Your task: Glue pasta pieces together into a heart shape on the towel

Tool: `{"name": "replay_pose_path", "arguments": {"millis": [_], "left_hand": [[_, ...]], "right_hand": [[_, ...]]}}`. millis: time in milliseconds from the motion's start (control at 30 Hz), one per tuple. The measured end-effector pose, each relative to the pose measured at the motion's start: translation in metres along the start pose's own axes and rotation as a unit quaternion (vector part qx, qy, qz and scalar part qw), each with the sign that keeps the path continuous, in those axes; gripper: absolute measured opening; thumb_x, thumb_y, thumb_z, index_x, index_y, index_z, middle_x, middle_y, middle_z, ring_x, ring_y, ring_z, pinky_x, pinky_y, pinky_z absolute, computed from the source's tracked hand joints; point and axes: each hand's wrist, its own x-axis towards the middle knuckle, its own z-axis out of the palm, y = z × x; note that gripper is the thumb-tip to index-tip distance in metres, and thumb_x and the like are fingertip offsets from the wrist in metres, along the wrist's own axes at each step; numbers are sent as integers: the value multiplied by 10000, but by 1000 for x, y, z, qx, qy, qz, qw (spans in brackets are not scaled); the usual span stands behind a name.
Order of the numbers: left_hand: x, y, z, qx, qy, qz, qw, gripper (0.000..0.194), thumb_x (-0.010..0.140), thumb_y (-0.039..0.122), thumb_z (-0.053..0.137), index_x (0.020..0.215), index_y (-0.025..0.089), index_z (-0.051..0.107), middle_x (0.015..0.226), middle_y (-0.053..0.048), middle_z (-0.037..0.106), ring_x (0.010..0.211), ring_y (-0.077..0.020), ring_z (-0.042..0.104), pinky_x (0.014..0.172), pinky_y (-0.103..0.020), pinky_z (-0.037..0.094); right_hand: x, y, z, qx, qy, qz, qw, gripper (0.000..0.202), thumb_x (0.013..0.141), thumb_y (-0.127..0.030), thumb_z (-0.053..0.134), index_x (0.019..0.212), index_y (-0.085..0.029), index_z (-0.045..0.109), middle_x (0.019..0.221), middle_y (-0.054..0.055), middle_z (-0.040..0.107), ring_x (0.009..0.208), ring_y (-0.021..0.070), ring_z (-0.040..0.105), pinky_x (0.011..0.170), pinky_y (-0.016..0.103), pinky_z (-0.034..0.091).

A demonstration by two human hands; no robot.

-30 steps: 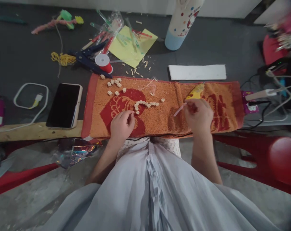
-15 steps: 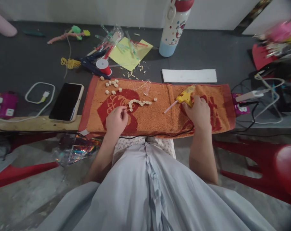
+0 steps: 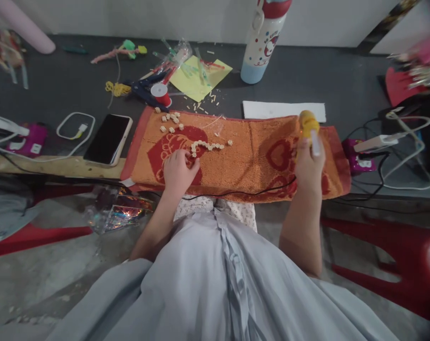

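My right hand (image 3: pixel 309 163) is wrapped round a yellow glue gun (image 3: pixel 308 124), held up over the right part of the orange towel (image 3: pixel 236 166), its pale glue stick pointing toward me. At the lower end of a curved chain of small cream pieces (image 3: pixel 209 146), my left hand (image 3: pixel 181 171) rests on the towel. Its thumb and index finger are curled near the chain end; whether anything is between them is too small to tell. Several loose cream pieces (image 3: pixel 171 117) lie at the towel's upper left, and a single one (image 3: pixel 230 142) sits right of the chain.
Behind the towel are a white strip (image 3: pixel 284 111), a bottle (image 3: pixel 262 47), yellow paper (image 3: pixel 189 85), a red spool (image 3: pixel 161 94) and dark-blue pliers (image 3: pixel 143 90). A phone (image 3: pixel 108 139) lies left. A black cable (image 3: pixel 232 192) crosses the towel's front edge.
My right hand has lifted the glue gun off the towel and turned it, moving slightly right. My left hand has shifted a little with its fingers slightly more spread. The view has shifted slightly.
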Motion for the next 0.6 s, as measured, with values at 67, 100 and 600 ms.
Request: {"name": "replay_pose_path", "arguments": {"millis": [67, 100, 600], "left_hand": [[0, 1, 1, 3, 6, -2, 1000, 175, 828, 325, 641, 930, 208, 561, 810, -38, 633, 813, -214, 609, 783, -337, 441], [0, 2, 2, 5, 8, -5, 1000, 170, 827, 322, 643, 924, 208, 563, 811, -39, 635, 819, -217, 611, 788, -340, 438], [-7, 5, 4, 37, -13, -20, 999, 190, 890, 340, 555, 1001, 190, 586, 980, -79, 671, 966, -256, 619, 875, -375, 412]], "right_hand": [[4, -3, 0, 109, 34, 19, 993, 423, 910, -654, 366, 858, -255, 497, 755, 44, 562, 559, 152, 494, 531, 323, 413], [6, -6, 0, 156, 42, 24, 987, 408, 897, -653, 392, 851, -263, 499, 732, 35, 545, 528, 144, 469, 501, 320, 391], [-28, -77, 76, 454, -173, 147, 861, 293, 667, -513, 745, 813, -274, 659, 642, -39, 533, 471, 93, 400, 441, 260, 348]]}}
